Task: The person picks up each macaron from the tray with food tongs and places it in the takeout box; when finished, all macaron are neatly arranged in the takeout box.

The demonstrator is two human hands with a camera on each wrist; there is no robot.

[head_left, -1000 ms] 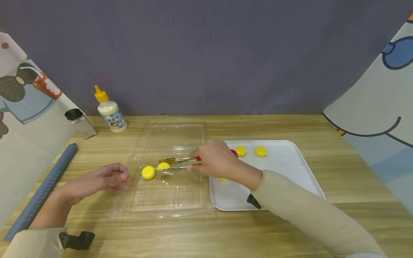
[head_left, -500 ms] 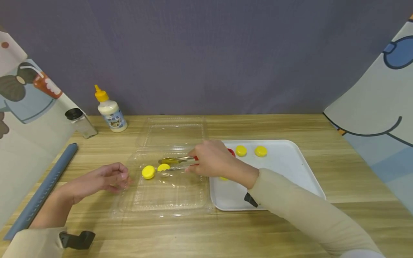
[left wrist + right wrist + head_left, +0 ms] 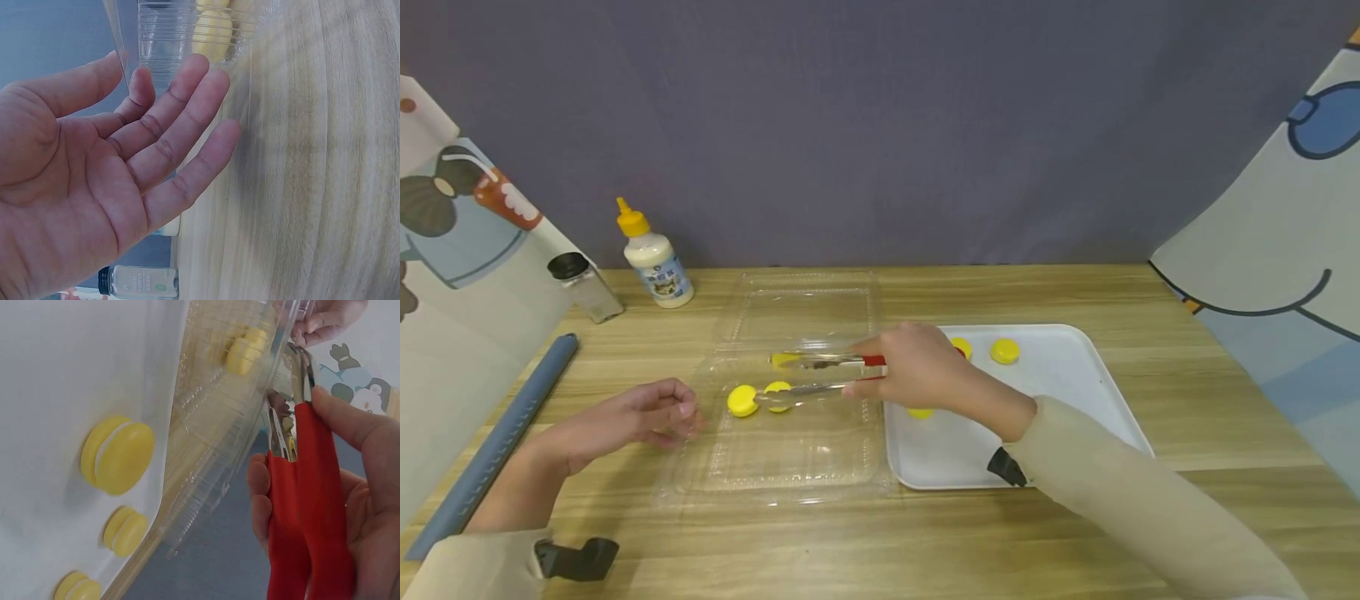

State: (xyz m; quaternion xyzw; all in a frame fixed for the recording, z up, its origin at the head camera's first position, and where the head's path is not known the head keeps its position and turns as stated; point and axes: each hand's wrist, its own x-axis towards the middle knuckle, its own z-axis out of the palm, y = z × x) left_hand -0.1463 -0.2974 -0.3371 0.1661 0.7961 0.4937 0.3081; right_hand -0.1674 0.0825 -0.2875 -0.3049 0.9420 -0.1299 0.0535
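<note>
My right hand grips metal tongs with red handles. The tongs' arms are spread apart, one reaching over part of a yellow macaron. That macaron sits in the clear plastic container, beside another yellow macaron. At the container's left edge is my left hand, its thumb and index finger pinching the rim and the other fingers loosely bent. More yellow macarons lie on the white tray; my right hand partly hides some in the head view.
The container's lid lies folded open towards the back. A squeeze bottle with a yellow cap and a black-capped jar stand at the back left. A grey-blue rod runs along the left side.
The tongs' arms have spread apart around the second macaron, and my right hand has shifted slightly right. The macaron stays in the container. My left hand has kept its place.
</note>
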